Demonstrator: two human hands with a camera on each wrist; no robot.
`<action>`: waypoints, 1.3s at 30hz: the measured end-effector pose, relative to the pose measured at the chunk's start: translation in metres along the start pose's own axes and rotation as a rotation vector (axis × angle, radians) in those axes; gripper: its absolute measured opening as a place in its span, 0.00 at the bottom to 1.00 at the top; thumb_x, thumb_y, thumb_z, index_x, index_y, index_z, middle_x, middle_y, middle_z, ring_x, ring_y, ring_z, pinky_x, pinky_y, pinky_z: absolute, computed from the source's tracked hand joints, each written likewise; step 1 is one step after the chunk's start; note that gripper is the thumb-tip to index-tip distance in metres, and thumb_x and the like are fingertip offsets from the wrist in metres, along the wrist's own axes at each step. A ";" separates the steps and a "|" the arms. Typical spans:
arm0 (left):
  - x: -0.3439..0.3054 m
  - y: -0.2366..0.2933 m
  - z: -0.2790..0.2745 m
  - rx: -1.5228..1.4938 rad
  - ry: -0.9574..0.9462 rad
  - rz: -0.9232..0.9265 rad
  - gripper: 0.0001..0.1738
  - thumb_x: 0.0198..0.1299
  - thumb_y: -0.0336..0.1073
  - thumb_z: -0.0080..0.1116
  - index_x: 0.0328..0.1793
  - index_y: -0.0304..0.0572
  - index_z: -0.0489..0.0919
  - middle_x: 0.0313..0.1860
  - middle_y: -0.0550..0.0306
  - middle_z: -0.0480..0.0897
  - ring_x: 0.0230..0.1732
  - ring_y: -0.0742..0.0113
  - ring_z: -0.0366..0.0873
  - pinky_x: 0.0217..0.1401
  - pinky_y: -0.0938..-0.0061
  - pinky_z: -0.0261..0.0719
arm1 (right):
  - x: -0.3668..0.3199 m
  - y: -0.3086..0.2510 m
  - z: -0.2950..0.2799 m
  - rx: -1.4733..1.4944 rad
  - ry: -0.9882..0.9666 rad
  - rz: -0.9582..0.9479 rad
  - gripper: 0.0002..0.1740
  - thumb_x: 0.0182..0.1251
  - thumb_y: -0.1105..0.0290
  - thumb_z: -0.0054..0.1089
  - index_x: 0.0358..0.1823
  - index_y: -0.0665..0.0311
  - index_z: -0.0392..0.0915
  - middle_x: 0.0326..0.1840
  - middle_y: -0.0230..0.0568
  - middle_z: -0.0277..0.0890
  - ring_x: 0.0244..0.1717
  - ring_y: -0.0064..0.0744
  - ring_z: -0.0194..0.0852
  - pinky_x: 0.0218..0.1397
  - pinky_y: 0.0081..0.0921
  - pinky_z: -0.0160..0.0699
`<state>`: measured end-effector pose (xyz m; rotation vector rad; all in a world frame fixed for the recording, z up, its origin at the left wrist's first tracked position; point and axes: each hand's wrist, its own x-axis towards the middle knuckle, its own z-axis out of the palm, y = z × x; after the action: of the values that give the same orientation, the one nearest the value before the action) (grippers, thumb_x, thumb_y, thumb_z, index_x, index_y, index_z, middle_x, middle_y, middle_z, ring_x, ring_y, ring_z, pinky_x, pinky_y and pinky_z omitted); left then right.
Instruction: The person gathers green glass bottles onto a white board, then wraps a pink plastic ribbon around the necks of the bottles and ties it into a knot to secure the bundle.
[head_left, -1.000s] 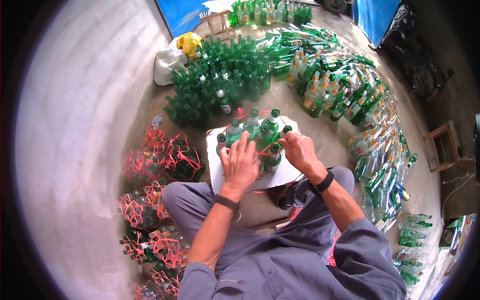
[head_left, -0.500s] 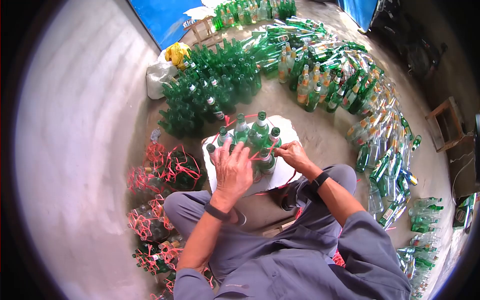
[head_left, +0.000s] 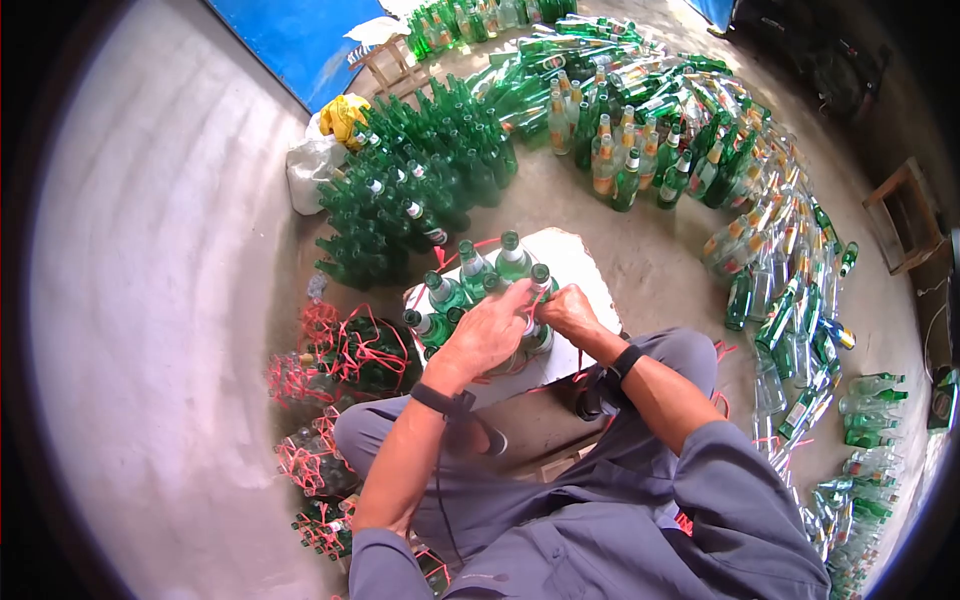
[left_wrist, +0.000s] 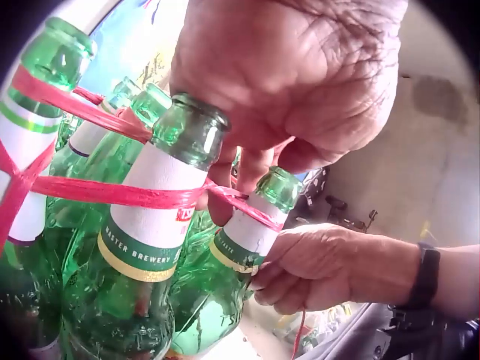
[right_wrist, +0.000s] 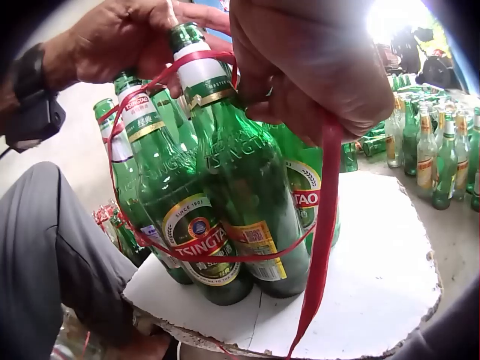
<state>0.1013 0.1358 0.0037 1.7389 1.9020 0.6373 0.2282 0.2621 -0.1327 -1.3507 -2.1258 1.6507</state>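
A cluster of green beer bottles [right_wrist: 199, 232] stands upright on a white board [right_wrist: 375, 262], with a red plastic strap [left_wrist: 120, 193] running round the necks and lower round the bodies. My right hand [head_left: 570, 310], at the cluster's right side, grips the strap; a length of it hangs from the curled fingers [right_wrist: 262, 90] in the right wrist view. My left hand [head_left: 490, 335] reaches over the bottle tops towards the right one. Its fingers [left_wrist: 219, 206] come down at the strap beside a bottle neck; the fingertips are partly hidden, so I cannot tell whether they pinch it.
Many green bottles [head_left: 400, 190] stand at the far left, and a long heap of loose bottles [head_left: 780, 250] curves along the right. Strapped bottle bundles [head_left: 350, 350] lie at the left by the wall. A wooden frame [head_left: 905, 215] is at the right. My knees flank the board.
My left hand, earlier spread over the left bottles, has moved right, close to the right hand. My right hand stays at the cluster's right side. The head view has shifted a little.
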 end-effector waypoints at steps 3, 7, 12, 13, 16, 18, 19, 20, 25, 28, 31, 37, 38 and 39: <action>0.003 0.005 -0.008 0.000 -0.100 -0.086 0.29 0.61 0.31 0.42 0.71 0.34 0.67 0.61 0.37 0.79 0.63 0.42 0.75 0.67 0.55 0.72 | 0.003 0.011 0.008 -0.097 0.038 -0.082 0.26 0.50 0.53 0.71 0.29 0.75 0.84 0.27 0.54 0.83 0.32 0.42 0.86 0.39 0.40 0.81; 0.002 -0.001 -0.003 0.065 -0.031 0.050 0.27 0.62 0.31 0.41 0.69 0.34 0.69 0.63 0.39 0.78 0.63 0.43 0.75 0.68 0.60 0.72 | 0.002 0.012 0.009 0.010 0.008 -0.069 0.27 0.50 0.52 0.71 0.31 0.75 0.84 0.30 0.55 0.84 0.34 0.44 0.87 0.40 0.40 0.81; 0.001 0.016 -0.011 0.126 -0.016 0.038 0.20 0.61 0.31 0.45 0.59 0.37 0.75 0.55 0.42 0.80 0.54 0.44 0.78 0.63 0.56 0.74 | -0.025 -0.029 -0.008 0.071 0.024 0.133 0.29 0.50 0.50 0.70 0.35 0.76 0.84 0.34 0.56 0.85 0.38 0.47 0.87 0.44 0.40 0.81; 0.002 0.021 -0.013 0.200 -0.014 0.033 0.17 0.61 0.31 0.47 0.55 0.38 0.77 0.52 0.43 0.80 0.50 0.44 0.79 0.61 0.55 0.75 | -0.026 -0.030 -0.009 0.073 0.024 0.133 0.29 0.50 0.50 0.70 0.35 0.76 0.84 0.34 0.56 0.85 0.38 0.47 0.87 0.44 0.40 0.81; 0.001 0.027 -0.019 0.315 0.080 0.090 0.13 0.59 0.30 0.51 0.49 0.40 0.79 0.44 0.47 0.82 0.44 0.49 0.79 0.53 0.54 0.75 | -0.030 -0.035 -0.012 0.050 0.044 0.097 0.28 0.50 0.50 0.70 0.32 0.75 0.84 0.31 0.57 0.84 0.36 0.48 0.86 0.42 0.41 0.81; 0.002 0.025 -0.024 0.356 0.087 0.113 0.13 0.57 0.31 0.53 0.48 0.41 0.80 0.39 0.49 0.83 0.42 0.50 0.79 0.51 0.55 0.75 | -0.035 -0.039 -0.017 0.056 0.011 0.045 0.26 0.52 0.51 0.69 0.27 0.74 0.83 0.27 0.56 0.82 0.32 0.48 0.85 0.40 0.42 0.80; 0.002 0.024 -0.027 0.394 0.093 0.138 0.13 0.55 0.32 0.55 0.47 0.42 0.81 0.35 0.52 0.83 0.41 0.52 0.79 0.49 0.56 0.74 | -0.038 -0.041 -0.019 0.059 0.010 0.045 0.26 0.52 0.51 0.69 0.27 0.74 0.83 0.27 0.56 0.82 0.32 0.48 0.85 0.40 0.42 0.80; 0.004 0.022 -0.029 0.395 0.092 0.137 0.13 0.55 0.32 0.55 0.47 0.42 0.81 0.35 0.52 0.83 0.41 0.52 0.79 0.49 0.56 0.74 | -0.040 -0.043 -0.020 0.065 0.008 0.018 0.26 0.52 0.51 0.69 0.26 0.74 0.83 0.25 0.56 0.81 0.30 0.48 0.84 0.39 0.43 0.79; 0.009 0.030 -0.041 0.283 -0.031 0.023 0.13 0.47 0.32 0.58 0.41 0.43 0.82 0.27 0.56 0.82 0.38 0.55 0.78 0.48 0.58 0.73 | -0.044 -0.045 -0.023 0.078 0.020 -0.065 0.27 0.55 0.50 0.67 0.24 0.74 0.82 0.23 0.56 0.80 0.27 0.47 0.83 0.38 0.44 0.78; 0.008 0.015 -0.042 0.269 -0.011 0.008 0.12 0.45 0.31 0.57 0.38 0.42 0.81 0.26 0.57 0.81 0.38 0.55 0.78 0.49 0.58 0.74 | -0.049 -0.050 -0.027 0.077 -0.008 -0.062 0.28 0.57 0.49 0.66 0.24 0.74 0.82 0.22 0.57 0.79 0.27 0.50 0.83 0.38 0.44 0.78; 0.005 0.014 -0.046 0.323 0.041 0.009 0.09 0.46 0.31 0.59 0.36 0.41 0.80 0.27 0.57 0.81 0.38 0.55 0.78 0.49 0.58 0.74 | -0.049 -0.051 -0.028 0.037 -0.014 -0.091 0.27 0.58 0.50 0.64 0.23 0.74 0.82 0.23 0.59 0.80 0.28 0.54 0.83 0.38 0.46 0.78; 0.007 0.001 -0.051 0.320 0.144 0.029 0.04 0.51 0.29 0.63 0.34 0.42 0.80 0.29 0.56 0.81 0.37 0.54 0.80 0.44 0.60 0.75 | -0.054 -0.056 -0.029 0.010 -0.004 -0.157 0.26 0.60 0.53 0.60 0.24 0.74 0.80 0.26 0.65 0.78 0.31 0.64 0.80 0.40 0.50 0.77; 0.008 0.000 -0.052 0.321 0.144 0.029 0.04 0.51 0.29 0.63 0.34 0.42 0.80 0.29 0.56 0.81 0.37 0.54 0.80 0.44 0.60 0.75 | -0.055 -0.057 -0.030 0.013 -0.005 -0.160 0.25 0.60 0.53 0.59 0.24 0.75 0.80 0.27 0.66 0.78 0.32 0.65 0.80 0.41 0.50 0.77; 0.009 0.002 -0.055 0.280 0.133 0.002 0.03 0.53 0.29 0.61 0.34 0.42 0.80 0.31 0.55 0.81 0.38 0.53 0.80 0.45 0.59 0.74 | -0.057 -0.058 -0.031 0.017 -0.006 -0.164 0.25 0.61 0.54 0.57 0.25 0.75 0.80 0.28 0.67 0.77 0.33 0.67 0.79 0.43 0.51 0.77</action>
<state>0.0676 0.1440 0.0469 1.9091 2.1677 0.5180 0.2470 0.2439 -0.0496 -1.1345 -2.1562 1.6072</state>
